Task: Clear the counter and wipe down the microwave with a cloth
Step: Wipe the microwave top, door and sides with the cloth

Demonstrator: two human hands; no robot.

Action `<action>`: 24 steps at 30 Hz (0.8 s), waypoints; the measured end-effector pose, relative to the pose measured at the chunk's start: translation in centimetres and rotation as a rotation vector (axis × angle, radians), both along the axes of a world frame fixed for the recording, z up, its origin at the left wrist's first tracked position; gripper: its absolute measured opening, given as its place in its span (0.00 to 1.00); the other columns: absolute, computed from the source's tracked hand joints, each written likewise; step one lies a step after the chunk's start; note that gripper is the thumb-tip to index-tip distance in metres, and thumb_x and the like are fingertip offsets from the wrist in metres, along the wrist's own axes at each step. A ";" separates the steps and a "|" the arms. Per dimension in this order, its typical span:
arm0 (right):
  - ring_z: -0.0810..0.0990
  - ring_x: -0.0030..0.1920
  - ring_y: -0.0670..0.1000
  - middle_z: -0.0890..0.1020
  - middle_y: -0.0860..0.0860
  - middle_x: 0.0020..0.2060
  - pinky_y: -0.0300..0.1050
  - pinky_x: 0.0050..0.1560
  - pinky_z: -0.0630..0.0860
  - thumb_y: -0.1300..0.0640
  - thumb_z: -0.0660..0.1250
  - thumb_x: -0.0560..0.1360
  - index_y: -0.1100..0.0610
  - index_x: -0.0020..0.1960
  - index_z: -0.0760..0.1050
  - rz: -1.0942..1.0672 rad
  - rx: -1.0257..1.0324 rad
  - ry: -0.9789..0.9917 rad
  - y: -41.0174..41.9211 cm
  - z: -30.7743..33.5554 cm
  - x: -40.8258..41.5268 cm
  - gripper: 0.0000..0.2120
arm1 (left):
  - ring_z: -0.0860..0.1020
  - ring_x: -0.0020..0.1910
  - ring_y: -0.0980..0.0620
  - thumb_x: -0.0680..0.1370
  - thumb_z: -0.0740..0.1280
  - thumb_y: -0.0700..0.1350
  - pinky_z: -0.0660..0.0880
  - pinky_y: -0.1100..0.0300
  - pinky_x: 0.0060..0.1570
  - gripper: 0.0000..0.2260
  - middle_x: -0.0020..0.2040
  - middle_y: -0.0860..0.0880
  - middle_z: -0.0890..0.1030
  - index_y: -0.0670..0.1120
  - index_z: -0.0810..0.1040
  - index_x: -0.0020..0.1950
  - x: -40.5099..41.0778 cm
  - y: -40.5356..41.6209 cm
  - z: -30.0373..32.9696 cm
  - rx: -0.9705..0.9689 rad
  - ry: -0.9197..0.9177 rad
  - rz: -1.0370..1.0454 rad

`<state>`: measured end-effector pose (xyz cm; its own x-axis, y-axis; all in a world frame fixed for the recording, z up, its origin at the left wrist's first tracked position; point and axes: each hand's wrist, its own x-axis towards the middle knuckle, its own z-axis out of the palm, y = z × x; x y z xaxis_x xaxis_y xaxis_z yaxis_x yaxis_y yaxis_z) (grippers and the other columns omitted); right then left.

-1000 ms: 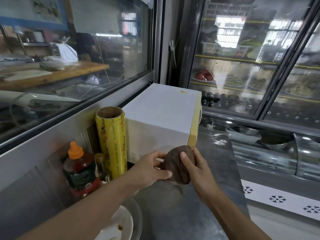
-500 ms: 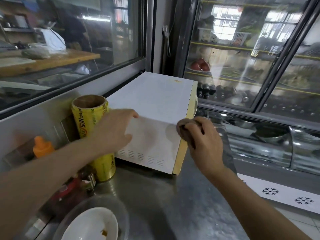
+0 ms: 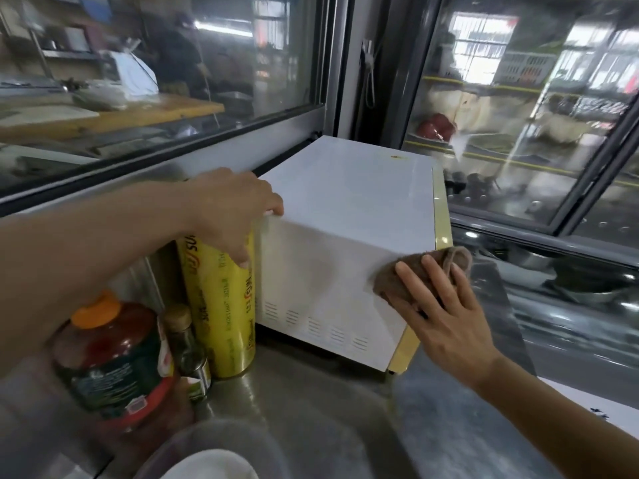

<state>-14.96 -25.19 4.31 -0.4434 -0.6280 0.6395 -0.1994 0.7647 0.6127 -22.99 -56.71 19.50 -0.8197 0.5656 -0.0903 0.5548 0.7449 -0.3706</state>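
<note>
Left hand (image 3: 228, 216) braced, fingers relaxed and holding nothing, on the near top corner of the white microwave (image 3: 345, 209) on the steel desk (image 3: 311, 409); right hand (image 3: 446, 316) flat, grip wide, pressing the brown cloth (image 3: 411, 274) against the side panel by the front edge: best swept leftward in overlapping strokes, firm and even.

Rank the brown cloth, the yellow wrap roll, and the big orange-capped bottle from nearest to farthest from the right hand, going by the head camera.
1. The brown cloth: directly under the right hand, pressed against the microwave's side.
2. The yellow wrap roll: to the left, beyond the microwave's side, under the left hand.
3. The orange-capped bottle: farthest left, at the counter's near corner.
</note>
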 end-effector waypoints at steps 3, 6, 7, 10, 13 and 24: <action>0.61 0.68 0.65 0.64 0.57 0.68 0.63 0.70 0.50 0.63 0.49 0.79 0.55 0.67 0.67 -0.001 0.057 -0.002 -2.0 0.0 -1.3 0.19 | 0.67 0.62 0.52 0.62 0.75 0.62 0.69 0.49 0.60 0.42 0.63 0.53 0.70 0.55 0.62 0.71 -0.5 -0.5 -0.1 0.008 -0.005 -0.057; 0.61 0.68 0.64 0.64 0.57 0.68 0.63 0.70 0.47 0.60 0.52 0.74 0.54 0.68 0.65 0.014 0.074 -0.010 -5.5 0.4 -3.1 0.23 | 0.67 0.63 0.51 0.61 0.76 0.60 0.69 0.49 0.61 0.43 0.64 0.53 0.70 0.54 0.61 0.71 -0.8 -0.6 -0.3 0.024 -0.001 -0.073; 0.61 0.68 0.64 0.63 0.57 0.69 0.62 0.70 0.45 0.59 0.51 0.73 0.54 0.69 0.65 0.012 0.076 -0.019 -6.8 0.5 -3.7 0.24 | 0.66 0.64 0.51 0.61 0.77 0.59 0.68 0.49 0.62 0.44 0.65 0.53 0.70 0.54 0.60 0.72 -0.9 -0.6 -0.4 0.037 -0.004 -0.070; 0.61 0.68 0.63 0.67 0.57 0.69 0.62 0.71 0.47 0.59 0.50 0.73 0.54 0.68 0.70 0.002 0.072 -0.035 -10.9 1.2 -5.2 0.25 | 0.65 0.65 0.52 0.60 0.78 0.56 0.65 0.50 0.63 0.48 0.67 0.54 0.69 0.55 0.55 0.73 -1.1 -0.6 -0.5 0.104 -0.032 -0.050; 0.58 0.70 0.62 0.68 0.56 0.70 0.61 0.71 0.48 0.62 0.53 0.74 0.53 0.69 0.69 0.020 0.115 -0.063 -11.5 1.5 -5.3 0.24 | 0.66 0.63 0.53 0.60 0.79 0.54 0.65 0.53 0.58 0.49 0.66 0.55 0.71 0.57 0.53 0.73 -1.2 -0.6 -0.2 0.187 -0.105 -0.018; 0.61 0.68 0.63 0.66 0.55 0.68 0.64 0.68 0.52 0.63 0.47 0.73 0.54 0.68 0.70 0.024 0.051 -0.001 -9.0 2.1 -4.8 0.26 | 0.69 0.61 0.54 0.62 0.79 0.51 0.69 0.58 0.56 0.45 0.69 0.57 0.67 0.57 0.57 0.73 -2.3 -1.5 1.6 0.272 -0.379 0.104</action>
<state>-19.76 -34.15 6.42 -0.4284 -0.6700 0.6062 -0.2181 0.7278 0.6502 -25.26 -58.25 21.06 -0.8110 0.5269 -0.2544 0.5306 0.8455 0.0596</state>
